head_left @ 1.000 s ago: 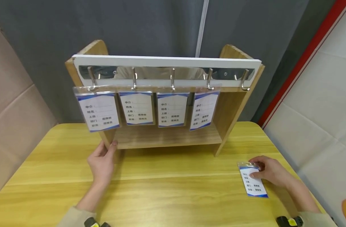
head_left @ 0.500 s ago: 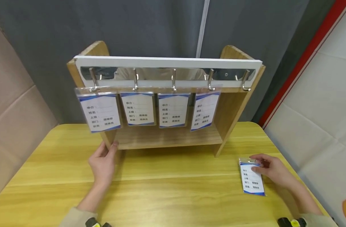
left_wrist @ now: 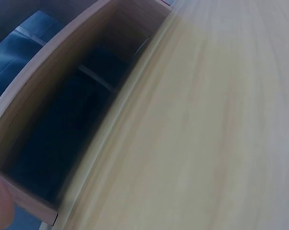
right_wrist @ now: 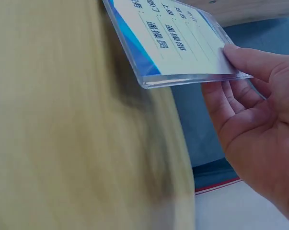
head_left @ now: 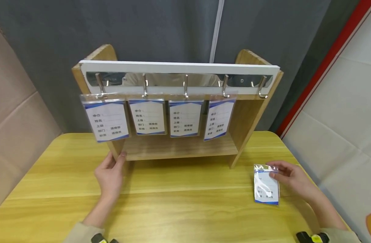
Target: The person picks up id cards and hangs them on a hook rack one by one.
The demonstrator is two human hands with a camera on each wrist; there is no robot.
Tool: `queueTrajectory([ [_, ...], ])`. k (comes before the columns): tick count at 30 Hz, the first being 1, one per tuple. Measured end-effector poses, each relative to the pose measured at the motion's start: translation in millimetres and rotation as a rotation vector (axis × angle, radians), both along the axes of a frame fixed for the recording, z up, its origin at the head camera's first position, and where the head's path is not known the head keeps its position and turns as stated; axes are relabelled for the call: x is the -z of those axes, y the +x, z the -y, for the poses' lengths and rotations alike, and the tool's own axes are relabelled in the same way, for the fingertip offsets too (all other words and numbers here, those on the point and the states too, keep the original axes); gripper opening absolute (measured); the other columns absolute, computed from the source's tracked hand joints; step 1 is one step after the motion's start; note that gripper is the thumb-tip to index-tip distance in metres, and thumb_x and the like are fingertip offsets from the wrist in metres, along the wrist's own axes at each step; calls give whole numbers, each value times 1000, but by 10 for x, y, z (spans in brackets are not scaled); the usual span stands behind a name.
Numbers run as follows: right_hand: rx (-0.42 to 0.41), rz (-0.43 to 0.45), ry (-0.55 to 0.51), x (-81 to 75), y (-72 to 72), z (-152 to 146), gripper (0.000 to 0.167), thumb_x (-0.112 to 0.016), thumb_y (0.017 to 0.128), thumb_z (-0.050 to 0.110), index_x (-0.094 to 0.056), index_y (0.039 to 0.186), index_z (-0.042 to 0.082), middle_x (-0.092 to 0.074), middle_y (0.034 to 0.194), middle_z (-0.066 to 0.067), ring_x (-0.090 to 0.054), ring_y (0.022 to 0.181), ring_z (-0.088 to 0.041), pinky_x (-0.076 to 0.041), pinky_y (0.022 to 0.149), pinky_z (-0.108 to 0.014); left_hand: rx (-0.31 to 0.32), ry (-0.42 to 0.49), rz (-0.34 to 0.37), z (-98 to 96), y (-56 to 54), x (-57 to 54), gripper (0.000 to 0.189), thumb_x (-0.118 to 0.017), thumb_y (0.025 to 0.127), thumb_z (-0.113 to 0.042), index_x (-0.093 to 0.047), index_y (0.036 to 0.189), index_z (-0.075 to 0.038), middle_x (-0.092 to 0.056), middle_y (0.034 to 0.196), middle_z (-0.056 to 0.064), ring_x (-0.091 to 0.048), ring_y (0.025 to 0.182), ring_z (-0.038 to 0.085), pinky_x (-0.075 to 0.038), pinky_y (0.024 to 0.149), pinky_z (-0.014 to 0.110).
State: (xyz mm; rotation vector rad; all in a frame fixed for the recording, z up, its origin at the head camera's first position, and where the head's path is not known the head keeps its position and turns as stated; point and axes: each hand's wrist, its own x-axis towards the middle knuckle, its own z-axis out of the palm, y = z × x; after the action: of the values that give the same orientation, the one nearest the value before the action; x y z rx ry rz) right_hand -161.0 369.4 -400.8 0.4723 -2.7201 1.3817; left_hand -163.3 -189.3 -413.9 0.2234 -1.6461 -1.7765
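A wooden shelf rack stands on the table, with a white hook rail across its upper front. Badge holders with printed cards hang from the hooks, among them a left one and a right one; the rightmost hook bears none. My left hand grips the lower left corner of the rack's side panel. At the right, my right hand pinches a badge holder by its upper edge, thumb on the front and fingers behind. In the right wrist view this badge holder is tilted above the table.
The yellow wood-grain table extends in front of the rack. A grey curtain hangs behind it. Pale padded walls close in on both sides, with a red strip on the right one.
The badge holder in my right hand has moved slightly up and left, from slanted to nearly straight, and its face now catches glare. My left hand stays at the rack.
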Motion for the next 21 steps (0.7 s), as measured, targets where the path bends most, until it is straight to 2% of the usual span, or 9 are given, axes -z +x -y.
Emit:
queueTrajectory([
  [8, 25, -28, -2, -194, 2, 100, 33, -69, 97, 1, -62, 129, -4, -70, 104, 6, -64, 85, -9, -56, 70, -18, -7, -7, 7, 2, 2, 4, 33, -73, 92, 1, -71, 125, -1, -65, 120, 22, -70, 95, -2, -57, 86, 17],
  [15, 29, -131, -68, -378, 4, 265, 31, -65, 98, -5, -62, 129, -3, -66, 107, 11, -60, 83, -9, -53, 68, -16, -5, 1, 9, 5, -2, 1, 33, -73, 92, 2, -70, 125, -1, -66, 120, 21, -70, 95, -2, -58, 86, 18],
  [21, 9, -187, -116, -486, 16, 346, 32, -62, 98, -9, -64, 129, 0, -66, 105, 7, -61, 85, -9, -54, 69, -15, 3, 11, -5, 9, -8, 0, 33, -72, 92, 3, -70, 124, 0, -65, 120, 22, -71, 97, 0, -58, 87, 19],
])
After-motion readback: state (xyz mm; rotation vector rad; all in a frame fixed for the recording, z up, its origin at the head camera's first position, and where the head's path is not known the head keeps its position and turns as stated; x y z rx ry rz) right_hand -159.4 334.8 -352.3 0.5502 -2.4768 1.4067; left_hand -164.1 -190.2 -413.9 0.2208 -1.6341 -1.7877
